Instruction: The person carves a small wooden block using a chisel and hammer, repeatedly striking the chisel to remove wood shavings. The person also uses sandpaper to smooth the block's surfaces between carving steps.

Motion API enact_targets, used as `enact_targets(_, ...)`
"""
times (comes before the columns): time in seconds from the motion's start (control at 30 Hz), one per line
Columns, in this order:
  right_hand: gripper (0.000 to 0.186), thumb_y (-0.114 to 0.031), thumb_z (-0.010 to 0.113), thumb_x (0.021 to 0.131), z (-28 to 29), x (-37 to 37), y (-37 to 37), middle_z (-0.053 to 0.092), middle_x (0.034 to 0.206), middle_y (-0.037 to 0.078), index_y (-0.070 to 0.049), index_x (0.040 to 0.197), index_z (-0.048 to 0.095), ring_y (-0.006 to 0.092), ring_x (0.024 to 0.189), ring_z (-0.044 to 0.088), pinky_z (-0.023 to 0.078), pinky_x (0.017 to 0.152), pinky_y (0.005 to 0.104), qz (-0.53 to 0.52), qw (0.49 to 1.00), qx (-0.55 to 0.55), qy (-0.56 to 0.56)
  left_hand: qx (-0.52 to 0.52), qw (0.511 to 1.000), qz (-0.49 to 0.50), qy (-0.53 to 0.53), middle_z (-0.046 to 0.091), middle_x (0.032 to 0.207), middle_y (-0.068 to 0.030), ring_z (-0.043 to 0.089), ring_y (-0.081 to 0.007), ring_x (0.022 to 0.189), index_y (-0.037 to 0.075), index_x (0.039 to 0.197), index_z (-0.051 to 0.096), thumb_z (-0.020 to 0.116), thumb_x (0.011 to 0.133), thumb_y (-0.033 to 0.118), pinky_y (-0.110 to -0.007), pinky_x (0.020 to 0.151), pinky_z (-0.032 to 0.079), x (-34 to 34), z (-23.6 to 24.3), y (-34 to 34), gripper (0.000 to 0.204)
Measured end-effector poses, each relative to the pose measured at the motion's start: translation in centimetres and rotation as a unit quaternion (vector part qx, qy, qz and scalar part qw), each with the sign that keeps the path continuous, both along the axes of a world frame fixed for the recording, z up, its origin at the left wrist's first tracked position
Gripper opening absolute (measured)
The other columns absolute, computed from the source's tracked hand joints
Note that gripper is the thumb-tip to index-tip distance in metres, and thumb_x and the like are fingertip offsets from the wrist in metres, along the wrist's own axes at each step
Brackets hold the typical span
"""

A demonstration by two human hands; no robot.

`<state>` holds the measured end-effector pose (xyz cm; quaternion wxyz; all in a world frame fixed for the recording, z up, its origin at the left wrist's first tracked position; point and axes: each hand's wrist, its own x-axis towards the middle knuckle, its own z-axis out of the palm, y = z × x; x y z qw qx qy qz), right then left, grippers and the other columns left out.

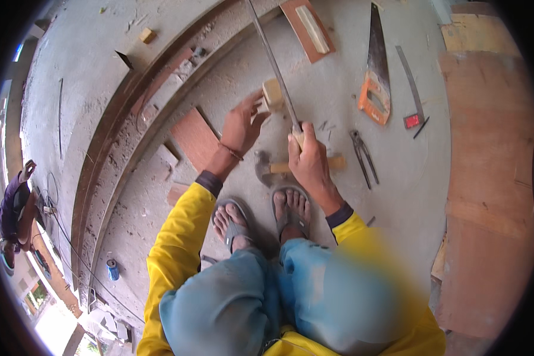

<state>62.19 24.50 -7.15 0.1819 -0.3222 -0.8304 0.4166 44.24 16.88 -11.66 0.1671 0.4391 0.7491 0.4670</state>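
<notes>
My right hand [307,159] is closed around the light handle of a long thin metal tool [270,62] that runs up past the top edge. My left hand [243,124] has curled fingers apart at the left side of a small pale wooden block [273,95]; I cannot tell whether the fingertips touch it. Below my hands a claw hammer [277,168] lies on the floor, partly behind my right hand. To the right are pincers [362,157] and an orange-handled handsaw [374,98]. A reddish plywood piece [193,133] lies left of my left wrist.
A curved stepped edge [118,107] crosses the left side. Another person [18,207] crouches at far left near cables and a blue can [113,270]. A metal strip [409,83], a red object [412,121], another board [305,29] and large plywood sheets [486,196] lie around.
</notes>
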Motion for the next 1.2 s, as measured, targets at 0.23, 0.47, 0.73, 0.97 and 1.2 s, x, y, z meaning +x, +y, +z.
enact_targets(0.23,0.031,-0.011,0.059,0.097,1.2,0.6,0.7,0.06,0.076,0.029,0.006,0.118,0.044,0.0524,0.078,0.062,0.046,0.061,0.0528,-0.001,1.0,-0.028,-0.001,0.023,1.0,0.002,-0.001,0.065,0.116,-0.0165,0.071,-0.0284,0.098,0.002,0.128,0.056,0.078,0.087,0.015,-0.037,0.085,0.061,-0.3,4.0,1.8,0.048)
enact_targets(0.47,0.03,-0.011,0.057,0.099,5.3,0.9,0.9,0.061,0.078,0.029,0.006,0.119,0.044,0.0523,0.08,0.062,0.046,0.063,0.053,0.019,0.997,-0.056,-0.057,-0.005,0.998,0.003,0.069,0.065,0.112,-0.0162,0.071,-0.0291,0.097,0.003,0.125,0.054,0.079,0.083,0.009,-0.038,0.081,0.061,-0.3,2.1,1.6,0.05)
enact_targets(0.73,0.026,-0.011,0.057,0.099,4.1,1.0,0.5,0.061,0.077,0.027,0.004,0.115,0.046,0.0502,0.076,0.062,0.047,0.061,0.0493,0.009,0.999,-0.025,-0.045,0.029,0.995,0.021,0.088,0.063,0.107,-0.0172,0.068,-0.0355,0.095,0.004,0.122,0.053,0.075,0.084,0.008,-0.044,0.076,0.056,0.9,3.7,1.5,0.044)
enact_targets(0.97,0.025,-0.013,0.059,0.097,3.9,0.7,0.9,0.059,0.074,0.028,0.003,0.112,0.047,0.0509,0.075,0.061,0.047,0.061,0.0521,0.01,0.998,-0.02,-0.051,0.013,0.997,0.002,0.073,0.062,0.109,-0.016,0.069,-0.0345,0.094,0.004,0.123,0.052,0.074,0.085,0.008,-0.044,0.075,0.056,-0.2,2.0,2.8,0.044)
enact_targets(1.2,0.027,-0.013,0.059,0.097,4.0,0.4,-0.1,0.06,0.076,0.03,0.003,0.115,0.047,0.0508,0.076,0.063,0.048,0.063,0.0522,0.001,0.999,-0.023,-0.049,-0.004,0.997,0.007,0.079,0.062,0.118,-0.0176,0.069,-0.0332,0.1,0.006,0.134,0.049,0.074,0.086,0.008,-0.042,0.08,0.058,1.1,4.8,0.1,0.054)
